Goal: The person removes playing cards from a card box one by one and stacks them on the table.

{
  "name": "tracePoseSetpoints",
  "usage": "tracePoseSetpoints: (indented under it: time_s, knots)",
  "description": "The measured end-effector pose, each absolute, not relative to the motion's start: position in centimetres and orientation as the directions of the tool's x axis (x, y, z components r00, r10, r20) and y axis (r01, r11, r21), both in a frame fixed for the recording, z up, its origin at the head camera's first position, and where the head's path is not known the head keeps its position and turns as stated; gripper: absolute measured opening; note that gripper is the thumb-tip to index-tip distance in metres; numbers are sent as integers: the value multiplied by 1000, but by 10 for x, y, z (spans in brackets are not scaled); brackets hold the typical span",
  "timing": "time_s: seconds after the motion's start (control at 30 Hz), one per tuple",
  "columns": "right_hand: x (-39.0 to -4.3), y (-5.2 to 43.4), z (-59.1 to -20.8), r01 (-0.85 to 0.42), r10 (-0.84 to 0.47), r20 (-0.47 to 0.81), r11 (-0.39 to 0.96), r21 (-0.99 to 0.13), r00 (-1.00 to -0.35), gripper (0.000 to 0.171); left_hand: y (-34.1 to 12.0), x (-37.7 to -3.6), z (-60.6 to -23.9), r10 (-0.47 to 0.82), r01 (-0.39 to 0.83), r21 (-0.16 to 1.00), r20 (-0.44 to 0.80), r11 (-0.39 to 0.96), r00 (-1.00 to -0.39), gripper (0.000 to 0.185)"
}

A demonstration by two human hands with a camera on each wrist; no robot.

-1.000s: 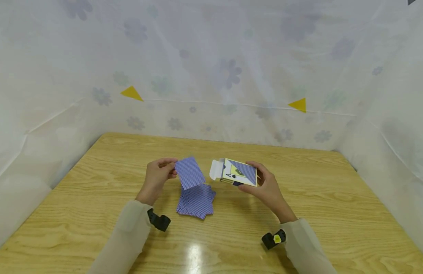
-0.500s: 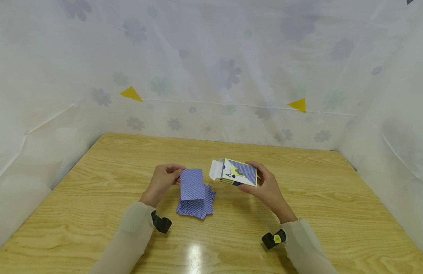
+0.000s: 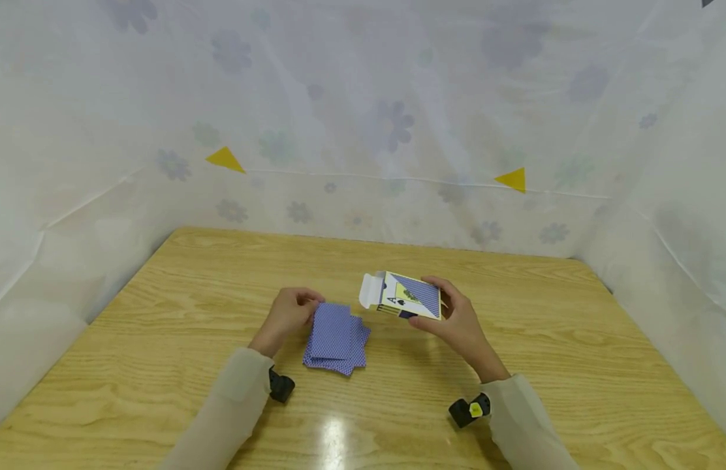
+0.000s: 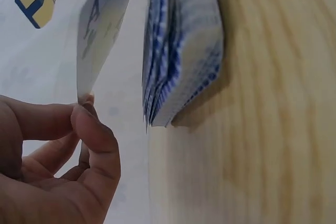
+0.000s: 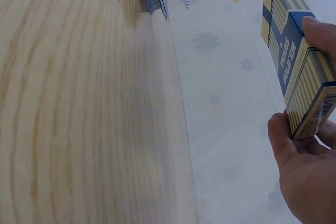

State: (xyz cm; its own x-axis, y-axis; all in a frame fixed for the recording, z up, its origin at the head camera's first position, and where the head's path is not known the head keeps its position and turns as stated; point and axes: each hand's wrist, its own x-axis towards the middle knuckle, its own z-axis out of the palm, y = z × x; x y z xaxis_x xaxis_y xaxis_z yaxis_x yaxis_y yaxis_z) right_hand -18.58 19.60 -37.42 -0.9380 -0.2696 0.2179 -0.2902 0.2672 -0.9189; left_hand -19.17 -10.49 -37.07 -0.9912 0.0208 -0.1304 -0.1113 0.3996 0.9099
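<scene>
My left hand (image 3: 289,316) pinches one playing card (image 3: 331,331) by its corner, blue patterned back facing up. In the left wrist view that card (image 4: 102,30) shows an "A" on its face and hangs apart from a stack of cards (image 4: 181,51). On the table, the stack (image 3: 356,356) lies unevenly, its cards turned at different angles under the held one. My right hand (image 3: 457,326) grips a card box (image 3: 412,297), raised and tilted, its white end flap open toward the left. Striped sides and lettering show on the box (image 5: 294,51) in the right wrist view.
A wooden table (image 3: 545,365) spreads under both hands. Pale flowered sheeting (image 3: 351,117) walls the back and sides. Two yellow triangles (image 3: 226,160) are fixed to the back sheet.
My left hand has moved right and toward me, bringing the card down over the stack and turning it straighter. The right hand and the box have stayed in place.
</scene>
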Motion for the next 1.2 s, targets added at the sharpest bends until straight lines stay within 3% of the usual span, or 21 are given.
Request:
tracePoseSetpoints:
  time_s: [0.23, 1.2]
  knots:
    - [-186, 195, -375, -297, -279, 223, 259, -919, -934, 69, -106, -192, -377, 11, -86, 862, -105, 499, -994, 20]
    - [-184, 192, -375, -279, -299, 200, 248, -928, -933, 70, -102, -184, -367, -12, -107, 831, -120, 547, -993, 23]
